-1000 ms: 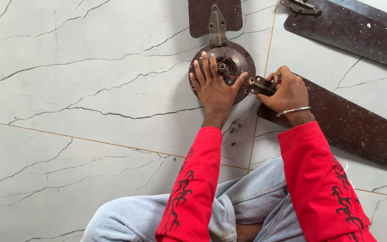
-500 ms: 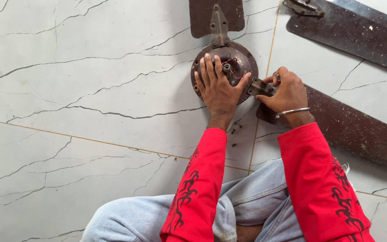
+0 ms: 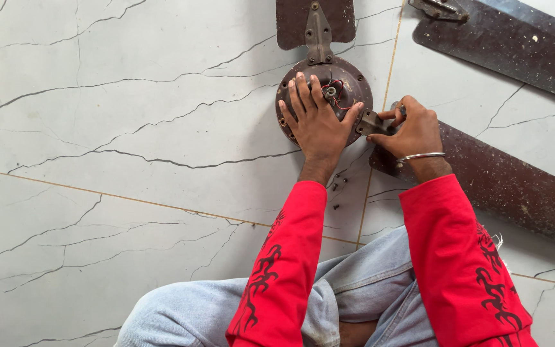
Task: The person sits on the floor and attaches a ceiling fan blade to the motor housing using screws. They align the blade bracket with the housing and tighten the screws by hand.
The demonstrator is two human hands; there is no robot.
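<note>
Fan blade (image 3: 515, 193): long, stiff, flat on floor under my right hand (image 3: 412, 128), fingers pinched around its bracket (image 3: 370, 122). Motor hub (image 3: 348, 80): heavy, rigid metal, likely; my left hand (image 3: 316, 122) spread flat on it, gripping nothing. Loose screws (image 3: 338, 189) beside my wrist.

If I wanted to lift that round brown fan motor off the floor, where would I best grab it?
Probably by the rim of the fan motor, both hands coming from opposite sides. It lies flat on the tiled floor, blade brackets stick out and red wires sit at the centre, so avoid the middle, where the left hand rests.
</note>
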